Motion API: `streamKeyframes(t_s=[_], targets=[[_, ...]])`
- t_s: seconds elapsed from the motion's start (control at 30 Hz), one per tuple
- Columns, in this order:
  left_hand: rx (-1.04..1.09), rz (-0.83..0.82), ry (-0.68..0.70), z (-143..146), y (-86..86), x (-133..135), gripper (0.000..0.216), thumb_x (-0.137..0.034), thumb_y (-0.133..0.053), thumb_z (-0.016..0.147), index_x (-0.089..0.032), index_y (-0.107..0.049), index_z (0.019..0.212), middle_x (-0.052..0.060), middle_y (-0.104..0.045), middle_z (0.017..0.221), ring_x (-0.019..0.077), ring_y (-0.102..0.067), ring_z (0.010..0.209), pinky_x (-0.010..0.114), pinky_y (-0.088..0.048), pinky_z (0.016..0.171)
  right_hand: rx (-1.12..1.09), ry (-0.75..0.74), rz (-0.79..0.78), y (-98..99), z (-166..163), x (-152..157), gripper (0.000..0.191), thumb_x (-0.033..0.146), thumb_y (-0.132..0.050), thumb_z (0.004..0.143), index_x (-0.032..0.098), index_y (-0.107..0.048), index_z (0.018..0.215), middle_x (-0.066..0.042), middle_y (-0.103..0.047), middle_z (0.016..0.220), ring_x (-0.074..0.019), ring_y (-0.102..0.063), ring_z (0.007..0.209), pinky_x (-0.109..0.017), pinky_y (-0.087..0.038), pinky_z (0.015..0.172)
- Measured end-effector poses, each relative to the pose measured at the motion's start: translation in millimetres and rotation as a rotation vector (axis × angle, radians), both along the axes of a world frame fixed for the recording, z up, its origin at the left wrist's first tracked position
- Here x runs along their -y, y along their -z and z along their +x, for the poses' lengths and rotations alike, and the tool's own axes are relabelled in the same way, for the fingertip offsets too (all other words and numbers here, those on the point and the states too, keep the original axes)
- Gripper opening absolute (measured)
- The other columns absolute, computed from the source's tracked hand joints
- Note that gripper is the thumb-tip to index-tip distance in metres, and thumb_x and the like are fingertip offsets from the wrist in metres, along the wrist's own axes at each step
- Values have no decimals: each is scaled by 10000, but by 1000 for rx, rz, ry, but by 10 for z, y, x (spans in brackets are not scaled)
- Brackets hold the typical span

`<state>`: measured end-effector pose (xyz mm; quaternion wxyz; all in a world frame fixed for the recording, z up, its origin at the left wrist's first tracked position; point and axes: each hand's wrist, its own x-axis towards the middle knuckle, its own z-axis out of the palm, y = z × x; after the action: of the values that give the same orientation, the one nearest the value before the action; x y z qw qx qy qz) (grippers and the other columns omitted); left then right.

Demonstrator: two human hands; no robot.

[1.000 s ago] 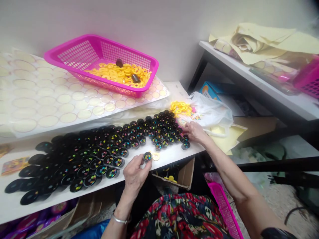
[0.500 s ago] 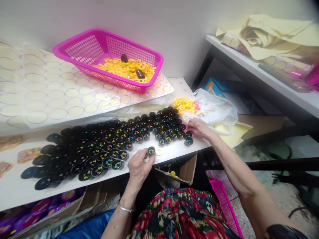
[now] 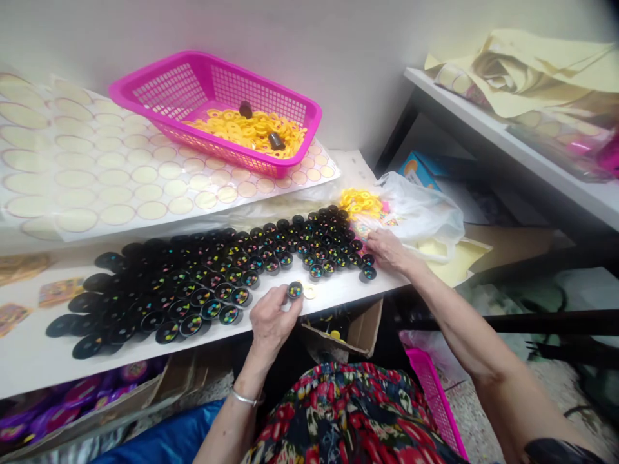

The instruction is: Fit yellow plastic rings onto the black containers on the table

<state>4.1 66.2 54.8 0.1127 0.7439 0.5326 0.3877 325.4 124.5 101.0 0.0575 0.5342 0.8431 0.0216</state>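
Near the front edge of the white table, my left hand (image 3: 271, 316) pinches a small round black cup (image 3: 294, 290) with colourful bits inside. A pale yellow ring (image 3: 309, 292) lies just right of that cup. My right hand (image 3: 385, 248) is at the right end of the cup group, over a pink patch beside the clear plastic bag (image 3: 420, 209). Its fingers are bent and bunched, and their tips are partly hidden, so I cannot make out what they hold. Many similar black cups (image 3: 213, 277) stand packed together to the left, with colourful bits in them.
A pink basket (image 3: 138, 96) holding yellow rings (image 3: 236, 132) stands behind on sheets of round stickers (image 3: 113, 212). More yellow rings (image 3: 360, 203) are piled by the bag. Below the table edge is an open cardboard box (image 3: 365, 328). A white shelf (image 3: 507, 122) rises at right.
The view has shifted slightly, so everything sits a little to the right. Both hands stay in nearly the same places, the left still with the black cup.
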Motion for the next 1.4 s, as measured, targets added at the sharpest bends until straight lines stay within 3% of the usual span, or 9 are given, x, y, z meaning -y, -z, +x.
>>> streamKeyframes(t_s=[0.3, 0.47, 0.6, 0.73, 0.83, 0.93, 1.03, 1.2, 1.4], targets=[[3, -2, 2, 1, 19, 4, 126, -288, -579, 750, -170, -624, 758, -26, -498, 591, 82, -457, 544, 192, -332, 518, -73, 1, -31, 51, 62, -33, 223, 223, -431, 859, 168, -604, 728, -82, -561, 832, -192, -432, 776, -306, -272, 673], [15, -22, 0, 8, 25, 22, 122, -283, -563, 752, -174, -596, 711, -24, -490, 588, 90, -454, 558, 202, -343, 542, -336, 84, 103, -13, 45, 57, 193, 207, -429, 850, 171, -593, 755, -75, -546, 795, -201, -456, 790, -323, -336, 729], [10, -45, 7, 19, 29, 42, 140, -285, -553, 761, -169, -579, 688, -21, -485, 587, 93, -454, 567, 211, -351, 565, -686, 127, 270, -241, -368, 233, 136, 216, -463, 842, 196, -549, 738, -46, -524, 754, -194, -474, 769, -342, -369, 745], [-10, -64, 0, 24, 25, 64, 152, -287, -545, 774, -169, -567, 681, -18, -486, 594, 93, -454, 570, 218, -341, 570, -919, -57, 108, -330, -1079, 401, 123, 212, -464, 861, 204, -526, 755, -30, -528, 760, -175, -482, 756, -320, -386, 706], [-17, -75, -8, 23, 26, 79, 139, -274, -547, 766, -171, -560, 673, -16, -491, 595, 94, -448, 567, 222, -332, 566, -784, -200, 63, -202, -1486, 443, 153, 181, -427, 873, 186, -537, 767, -47, -528, 771, -179, -441, 757, -317, -361, 698], [-15, -68, -1, 19, 44, 81, 111, -264, -559, 741, -171, -572, 682, -12, -503, 594, 96, -448, 562, 222, -341, 569, -543, -254, 103, -59, -1665, 431, 191, 151, -407, 863, 177, -553, 743, -68, -521, 773, -193, -391, 747, -324, -320, 677], [-15, -60, -1, 16, 69, 75, 94, -260, -562, 729, -170, -592, 726, -9, -515, 601, 101, -457, 568, 225, -355, 586, -403, -259, 150, -24, -1711, 413, 200, 147, -419, 855, 176, -573, 730, -78, -529, 779, -202, -373, 746, -328, -286, 658], [-47, -61, -14, 17, 83, 74, 108, -276, -561, 732, -173, -578, 704, -8, -509, 606, 107, -451, 578, 237, -349, 592, -296, -284, 173, -137, -1756, 410, 244, 132, -401, 853, 174, -591, 707, -87, -539, 749, -208, -365, 728, -337, -246, 626], [-47, -65, -3, 17, 66, 78, 103, -268, -558, 736, -173, -577, 699, -4, -520, 606, 108, -464, 581, 236, -351, 593, -321, -323, 152, -107, -1711, 387, 260, 123, -394, 854, 183, -621, 740, -71, -537, 726, -196, -371, 712, -340, -257, 648]])
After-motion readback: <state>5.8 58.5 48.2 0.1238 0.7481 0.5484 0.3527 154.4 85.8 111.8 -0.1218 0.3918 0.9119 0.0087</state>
